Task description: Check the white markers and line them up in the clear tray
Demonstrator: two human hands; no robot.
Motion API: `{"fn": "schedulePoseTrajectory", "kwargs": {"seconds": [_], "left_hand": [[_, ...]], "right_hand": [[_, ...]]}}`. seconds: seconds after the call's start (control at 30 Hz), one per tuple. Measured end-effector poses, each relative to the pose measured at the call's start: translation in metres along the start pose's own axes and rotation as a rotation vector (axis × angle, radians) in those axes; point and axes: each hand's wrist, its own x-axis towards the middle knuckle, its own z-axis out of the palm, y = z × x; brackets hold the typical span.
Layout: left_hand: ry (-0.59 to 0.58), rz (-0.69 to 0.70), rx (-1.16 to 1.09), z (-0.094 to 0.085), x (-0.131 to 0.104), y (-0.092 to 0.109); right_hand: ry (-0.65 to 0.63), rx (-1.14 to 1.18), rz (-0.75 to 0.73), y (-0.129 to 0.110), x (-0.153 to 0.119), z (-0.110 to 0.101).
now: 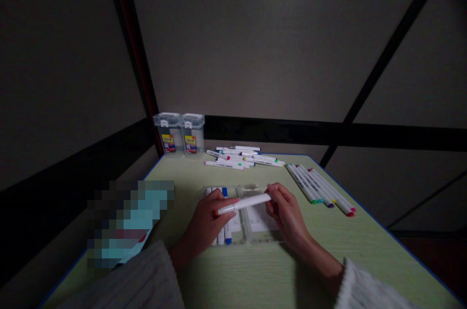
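Note:
A white marker [244,203] with an orange-brown end is held nearly level between my two hands. My left hand [207,219] grips it near the coloured end, thumb and fingers closed on it. The fingertips of my right hand [286,209] pinch its other end. Below them on the table lies an open clear plastic case [248,237]. Several markers stand side by side in its left half, among them a blue-capped marker [228,233]. White paper [260,219] shows in its right half, partly covered by my right hand.
Two clear lidded boxes [192,139] stand at the back left of the table [255,275]. A loose marker pile [246,157] lies at the back, and a marker row [321,187] at the right. A blurred light-blue item [136,224] is at the left.

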Motion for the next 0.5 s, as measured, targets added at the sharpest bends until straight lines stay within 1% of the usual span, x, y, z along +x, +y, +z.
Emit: {"fn": "schedulePoseTrajectory", "kwargs": {"seconds": [0.07, 0.2, 0.27, 0.5], "left_hand": [[-0.008, -0.024, -0.027, 0.0007, -0.001, -0.0022], [-0.039, -0.149, -0.109, 0.0027, -0.004, -0.0064], [-0.046, -0.186, -0.119, 0.0034, -0.0044, -0.006], [-0.018, -0.219, -0.122, 0.003, -0.0027, -0.0006]], "right_hand": [[0.011, -0.036, 0.001, -0.0001, -0.0001, 0.0002], [-0.003, -0.059, 0.007, 0.0007, -0.0004, 0.0015], [-0.008, -0.062, 0.003, 0.0008, -0.0005, 0.0018], [-0.019, -0.02, -0.016, 0.0008, -0.0024, 0.0016]]}}
